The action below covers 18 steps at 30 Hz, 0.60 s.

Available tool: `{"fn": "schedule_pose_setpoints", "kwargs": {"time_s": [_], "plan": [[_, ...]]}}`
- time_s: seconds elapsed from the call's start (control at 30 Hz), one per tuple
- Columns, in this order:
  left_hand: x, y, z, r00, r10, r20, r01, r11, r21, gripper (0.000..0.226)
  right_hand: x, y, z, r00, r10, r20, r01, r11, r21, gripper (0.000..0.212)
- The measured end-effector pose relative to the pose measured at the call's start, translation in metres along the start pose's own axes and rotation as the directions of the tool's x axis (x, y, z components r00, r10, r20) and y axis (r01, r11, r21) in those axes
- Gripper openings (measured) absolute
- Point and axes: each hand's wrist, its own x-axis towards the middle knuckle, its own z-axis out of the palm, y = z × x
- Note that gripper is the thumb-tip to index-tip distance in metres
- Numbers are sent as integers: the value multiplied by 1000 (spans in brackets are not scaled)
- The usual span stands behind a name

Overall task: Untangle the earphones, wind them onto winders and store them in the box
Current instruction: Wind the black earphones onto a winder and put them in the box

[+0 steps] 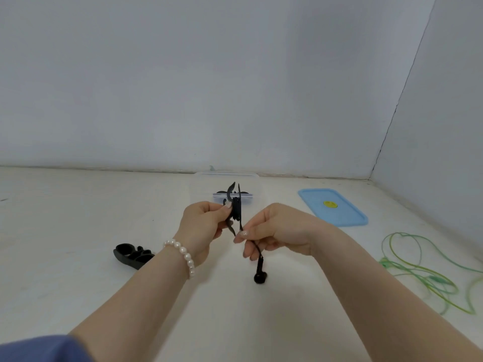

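Note:
My left hand (201, 226) grips a black winder (235, 205) upright above the table, with black cord wrapped round its middle. My right hand (277, 231) pinches the black earphone cord (257, 250) just below the winder. One black earbud (260, 277) dangles from that cord under my right hand. A second black winder (133, 254) lies on the table to the left of my left wrist. Green earphones (423, 273) lie in loose loops at the right. The clear box (201, 178) stands behind my hands, partly hidden by them.
A blue lid (333, 207) with a yellow sticker lies at the back right. White walls close the table at the back and right. A pearl bracelet sits on my left wrist.

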Motion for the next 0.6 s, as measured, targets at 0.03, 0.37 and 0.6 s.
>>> {"fn": "schedule_pose_setpoints", "kwargs": {"time_s": [0.03,0.37,0.6], "plan": [[-2,2,1,1000,-6,10,6,999,-47,18,2,2,2,1000,18,26,-17,1000,-9,14],[-12,8,1,955,-56,290,71,996,-44,11,6,13,2,991,103,87,-101,994,-29,8],[-17,10,2,892,-160,423,79,976,204,20,1,23,-21,998,40,-45,-45,994,-102,21]]}}
